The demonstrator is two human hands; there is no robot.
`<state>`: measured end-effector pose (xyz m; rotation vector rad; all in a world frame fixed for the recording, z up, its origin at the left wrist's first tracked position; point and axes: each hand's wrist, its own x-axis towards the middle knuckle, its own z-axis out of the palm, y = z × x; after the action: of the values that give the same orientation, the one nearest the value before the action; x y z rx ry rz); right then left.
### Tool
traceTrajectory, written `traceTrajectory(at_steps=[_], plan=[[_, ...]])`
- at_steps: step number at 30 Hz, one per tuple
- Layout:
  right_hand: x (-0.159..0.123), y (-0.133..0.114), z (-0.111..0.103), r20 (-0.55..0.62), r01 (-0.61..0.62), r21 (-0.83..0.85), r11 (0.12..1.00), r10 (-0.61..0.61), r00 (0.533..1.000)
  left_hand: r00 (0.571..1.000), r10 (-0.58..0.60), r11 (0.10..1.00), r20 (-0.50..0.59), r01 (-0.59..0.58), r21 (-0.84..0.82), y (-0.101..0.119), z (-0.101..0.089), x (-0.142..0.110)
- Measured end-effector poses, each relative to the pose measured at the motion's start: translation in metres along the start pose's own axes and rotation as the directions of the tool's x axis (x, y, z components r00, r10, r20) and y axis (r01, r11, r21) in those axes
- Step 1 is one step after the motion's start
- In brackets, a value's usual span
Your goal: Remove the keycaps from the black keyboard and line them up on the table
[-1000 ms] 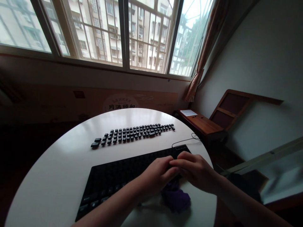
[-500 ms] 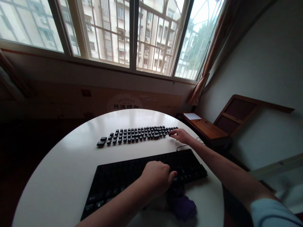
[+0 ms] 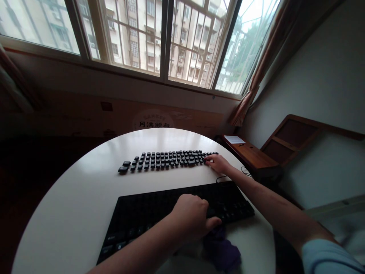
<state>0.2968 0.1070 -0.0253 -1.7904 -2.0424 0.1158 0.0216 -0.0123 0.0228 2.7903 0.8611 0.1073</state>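
A black keyboard base (image 3: 148,213) lies on the round white table (image 3: 71,201), most of its keys off. Loose black keycaps (image 3: 165,160) are laid out in rows farther back. My right hand (image 3: 218,163) reaches to the right end of those rows, fingers curled onto a keycap there. My left hand (image 3: 194,217) rests on the keyboard's lower right part with its fingers curled down; what is under them is hidden. A purple cloth (image 3: 222,253) lies just below that hand.
The keyboard's thin black cable (image 3: 245,171) loops near the table's right edge. A wooden side desk (image 3: 251,156) with a sheet of paper (image 3: 234,139) stands beyond the table on the right. Barred windows (image 3: 159,42) run along the far wall.
My right hand left the keyboard, where it met my left hand, and stretched back to the right end of the loose keycaps. My left hand stayed on the keyboard. The view shifted slightly.
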Motion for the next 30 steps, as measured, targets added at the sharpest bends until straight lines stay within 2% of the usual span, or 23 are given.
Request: traceTrajectory(at_steps=[6,12,16,21,24,27,30], plan=[[-0.007,-0.006,-0.005,-0.07,0.033,0.011,0.999,-0.032,0.997,1.0,0.004,1.0,-0.011,-0.004,-0.001,0.0,0.001,-0.001],[-0.026,-0.019,-0.034,-0.22,0.059,0.033,0.998,-0.05,0.974,1.0,0.01,1.0,0.03,-0.011,0.02,0.0,-0.003,-0.001],[-0.074,-0.034,-0.063,-0.356,0.067,0.148,0.987,-0.01,0.934,0.995,0.094,0.994,0.025,-0.095,0.047,-0.006,0.0,0.0],[-0.163,-0.04,-0.092,-0.379,0.039,0.226,0.973,0.051,0.924,0.987,0.157,0.983,0.02,-0.158,0.092,-0.012,0.001,0.004],[-0.206,-0.035,-0.101,-0.43,-0.014,0.315,0.949,0.156,0.889,0.983,0.182,0.976,0.02,-0.183,0.12,-0.012,0.002,0.009],[-0.228,-0.033,-0.106,-0.448,-0.02,0.389,0.921,0.208,0.869,0.984,0.179,0.974,0.01,-0.179,0.14,-0.006,0.005,0.016],[-0.229,-0.041,-0.11,-0.424,-0.049,0.444,0.895,0.258,0.868,0.989,0.147,0.98,-0.002,-0.145,0.133,0.003,0.003,0.02]])
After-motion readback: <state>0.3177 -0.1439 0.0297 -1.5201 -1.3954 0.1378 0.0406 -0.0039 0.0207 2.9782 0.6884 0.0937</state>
